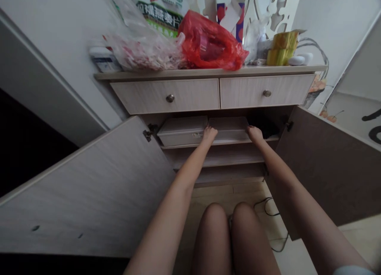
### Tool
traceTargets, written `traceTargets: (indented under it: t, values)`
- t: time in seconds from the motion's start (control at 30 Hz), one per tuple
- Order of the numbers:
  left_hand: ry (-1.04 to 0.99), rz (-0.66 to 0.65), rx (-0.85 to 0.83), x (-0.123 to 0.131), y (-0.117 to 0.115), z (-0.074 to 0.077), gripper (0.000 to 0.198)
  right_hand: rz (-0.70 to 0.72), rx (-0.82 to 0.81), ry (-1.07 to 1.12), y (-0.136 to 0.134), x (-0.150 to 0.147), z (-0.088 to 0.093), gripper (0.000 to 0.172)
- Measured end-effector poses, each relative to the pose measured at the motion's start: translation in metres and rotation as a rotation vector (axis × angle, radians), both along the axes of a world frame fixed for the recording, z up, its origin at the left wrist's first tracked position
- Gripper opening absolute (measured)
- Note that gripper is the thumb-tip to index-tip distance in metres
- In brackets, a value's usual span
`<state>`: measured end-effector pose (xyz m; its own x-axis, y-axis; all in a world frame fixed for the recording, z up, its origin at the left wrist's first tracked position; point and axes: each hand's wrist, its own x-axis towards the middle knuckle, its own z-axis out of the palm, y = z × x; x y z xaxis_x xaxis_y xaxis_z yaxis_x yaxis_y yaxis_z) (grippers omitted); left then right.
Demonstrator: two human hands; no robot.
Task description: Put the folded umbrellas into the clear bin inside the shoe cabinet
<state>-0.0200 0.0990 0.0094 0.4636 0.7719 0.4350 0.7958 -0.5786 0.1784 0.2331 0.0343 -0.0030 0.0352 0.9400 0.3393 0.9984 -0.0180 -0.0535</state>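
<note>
We see both hands gripping a pale box [228,129] on the upper shelf [220,143] of an open cabinet [195,74].
The left hand [210,134] is curled closed at the box's left front corner, and the right hand [255,134] is likewise curled at its right end; the box lies between them, its contents hidden from us. Just left of the left hand we find a second pale box [181,137], whose contents we cannot see either; just right of the right hand lies a dark item [264,126], too dim to identify. Beyond the hands to either side, the left door [95,195] and right door [330,168] stand swung out. Above the hands we note two drawers [193,94], closed, and over these a red bag [190,33] holding something pinkish, beside a clear bag [149,52] with reddish pieces inside.
</note>
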Motion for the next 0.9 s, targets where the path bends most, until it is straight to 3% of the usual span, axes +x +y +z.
traceTargets:
  t: [0.13, 0.27, 0.43, 0.57, 0.67, 0.77, 0.9]
  values:
    - [-0.004, -0.026, -0.008, -0.008, -0.008, -0.001, 0.031, 0.035, 0.017, 0.009, -0.015, 0.012, 0.002, 0.024]
    - [0.008, -0.115, 0.042, -0.025, -0.044, 0.005, 0.021, 0.114, 0.068, 0.024, -0.057, 0.024, 0.010, 0.025]
    - [0.015, -0.242, 0.155, -0.062, -0.127, 0.007, 0.019, 0.279, 0.123, 0.056, -0.146, 0.021, 0.016, 0.024]
    - [-0.021, -0.286, 0.222, -0.095, -0.214, -0.001, 0.021, 0.423, 0.128, 0.152, -0.227, 0.005, 0.010, 0.026]
    - [-0.016, -0.281, 0.210, -0.111, -0.278, -0.011, 0.021, 0.454, 0.116, 0.204, -0.279, -0.008, -0.001, 0.029]
    - [-0.014, -0.254, 0.186, -0.121, -0.326, -0.024, 0.024, 0.476, 0.082, 0.213, -0.313, -0.018, -0.016, 0.031]
    - [-0.030, -0.236, 0.186, -0.127, -0.358, -0.047, 0.027, 0.468, 0.034, 0.167, -0.334, -0.025, -0.037, 0.029]
